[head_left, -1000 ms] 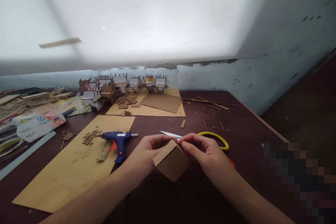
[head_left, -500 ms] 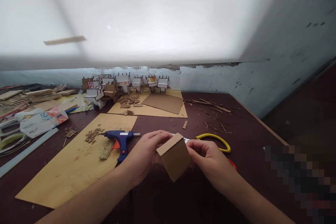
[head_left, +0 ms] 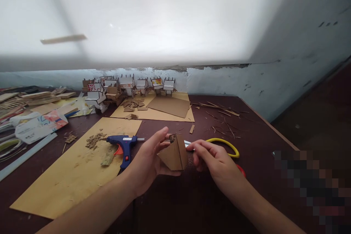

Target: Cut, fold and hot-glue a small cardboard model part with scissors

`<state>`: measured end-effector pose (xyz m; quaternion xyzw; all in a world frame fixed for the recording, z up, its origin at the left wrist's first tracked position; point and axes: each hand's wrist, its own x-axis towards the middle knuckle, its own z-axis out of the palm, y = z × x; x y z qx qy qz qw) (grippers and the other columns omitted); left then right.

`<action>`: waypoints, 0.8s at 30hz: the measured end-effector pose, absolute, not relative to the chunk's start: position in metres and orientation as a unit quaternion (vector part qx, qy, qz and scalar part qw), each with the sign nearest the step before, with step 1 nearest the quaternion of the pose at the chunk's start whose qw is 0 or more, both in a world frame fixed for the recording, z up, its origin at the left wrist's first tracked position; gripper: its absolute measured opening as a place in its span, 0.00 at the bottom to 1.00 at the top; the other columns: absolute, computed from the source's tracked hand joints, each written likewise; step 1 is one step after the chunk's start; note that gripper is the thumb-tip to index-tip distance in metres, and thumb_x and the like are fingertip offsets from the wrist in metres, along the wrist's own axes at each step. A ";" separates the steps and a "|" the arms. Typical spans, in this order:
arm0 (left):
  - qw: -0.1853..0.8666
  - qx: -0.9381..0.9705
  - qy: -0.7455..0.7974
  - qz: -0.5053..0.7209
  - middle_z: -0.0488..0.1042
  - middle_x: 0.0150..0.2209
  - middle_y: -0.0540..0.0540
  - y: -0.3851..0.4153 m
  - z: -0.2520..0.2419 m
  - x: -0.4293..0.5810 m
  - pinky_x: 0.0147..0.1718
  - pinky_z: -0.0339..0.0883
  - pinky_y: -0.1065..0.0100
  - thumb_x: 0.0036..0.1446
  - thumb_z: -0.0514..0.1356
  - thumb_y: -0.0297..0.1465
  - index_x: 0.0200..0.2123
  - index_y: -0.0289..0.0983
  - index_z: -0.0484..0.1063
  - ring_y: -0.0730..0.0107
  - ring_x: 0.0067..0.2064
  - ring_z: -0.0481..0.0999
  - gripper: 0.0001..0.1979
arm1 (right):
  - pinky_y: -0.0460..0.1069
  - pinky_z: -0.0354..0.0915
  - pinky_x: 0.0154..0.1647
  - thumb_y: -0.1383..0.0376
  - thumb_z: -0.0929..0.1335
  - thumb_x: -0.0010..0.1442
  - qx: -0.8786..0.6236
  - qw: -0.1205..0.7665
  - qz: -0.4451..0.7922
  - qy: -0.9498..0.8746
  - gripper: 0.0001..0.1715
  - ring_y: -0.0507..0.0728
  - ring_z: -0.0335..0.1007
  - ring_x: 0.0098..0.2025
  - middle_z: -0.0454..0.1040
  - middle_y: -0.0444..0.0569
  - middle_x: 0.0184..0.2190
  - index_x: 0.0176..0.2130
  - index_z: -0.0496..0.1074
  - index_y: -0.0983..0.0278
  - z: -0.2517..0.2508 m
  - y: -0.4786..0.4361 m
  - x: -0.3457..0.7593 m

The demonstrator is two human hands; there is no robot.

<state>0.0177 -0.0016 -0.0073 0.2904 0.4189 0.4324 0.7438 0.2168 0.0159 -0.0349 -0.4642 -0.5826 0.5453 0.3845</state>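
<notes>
My left hand [head_left: 149, 159] is closed around a small folded cardboard piece [head_left: 174, 153], with the thumb raised behind it and fingers underneath. A dark printed mark shows at the top of the cardboard. Just right of it is my right hand [head_left: 212, 155], its fingers loosely bent and apart, with nothing visible in them. Scissors [head_left: 227, 145] with a yellow handle lie on the table behind my right hand, which partly covers them. Something red shows beside that wrist. A blue hot glue gun [head_left: 124, 146] lies left of my left hand.
A yellowish board [head_left: 55, 186] with cardboard scraps [head_left: 94, 139] lies at left. Behind it, another board carries a brown cardboard sheet [head_left: 170, 105]. Several small cardboard models [head_left: 127, 84] stand along the wall. Thin strips [head_left: 222, 108] are scattered at the back right.
The cardboard piece has been turned and now rests in my left hand alone. My right hand has come off it and sits slightly to the right.
</notes>
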 end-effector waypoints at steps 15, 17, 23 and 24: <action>0.640 0.378 0.462 0.484 0.80 0.49 0.40 0.003 -0.015 0.018 0.45 0.69 0.63 0.43 0.77 0.29 0.63 0.41 0.63 0.63 0.44 0.79 0.45 | 0.52 0.66 0.38 0.58 0.66 0.66 -0.566 0.326 0.224 -0.723 0.10 0.59 0.74 0.39 0.78 0.48 0.41 0.41 0.76 0.58 -0.030 0.028 0.234; 0.616 0.389 0.480 0.488 0.79 0.50 0.41 0.003 -0.014 0.018 0.44 0.69 0.64 0.43 0.78 0.31 0.62 0.41 0.64 0.63 0.45 0.79 0.43 | 0.53 0.67 0.39 0.60 0.65 0.65 -0.583 0.313 0.188 -0.725 0.10 0.59 0.75 0.39 0.77 0.49 0.43 0.41 0.76 0.59 -0.032 0.037 0.242; 0.589 0.397 0.489 0.506 0.79 0.44 0.44 0.004 -0.010 0.017 0.41 0.67 0.67 0.48 0.76 0.39 0.58 0.41 0.69 0.63 0.45 0.78 0.36 | 0.53 0.67 0.42 0.62 0.65 0.64 -0.590 0.295 0.166 -0.733 0.12 0.59 0.76 0.41 0.78 0.50 0.44 0.42 0.78 0.59 -0.042 0.052 0.249; 0.587 0.395 0.486 0.513 0.79 0.44 0.44 0.005 -0.009 0.017 0.41 0.67 0.67 0.48 0.76 0.39 0.58 0.41 0.69 0.62 0.45 0.78 0.36 | 0.53 0.68 0.42 0.62 0.65 0.64 -0.590 0.291 0.161 -0.736 0.12 0.59 0.76 0.41 0.78 0.49 0.44 0.42 0.78 0.60 -0.042 0.054 0.248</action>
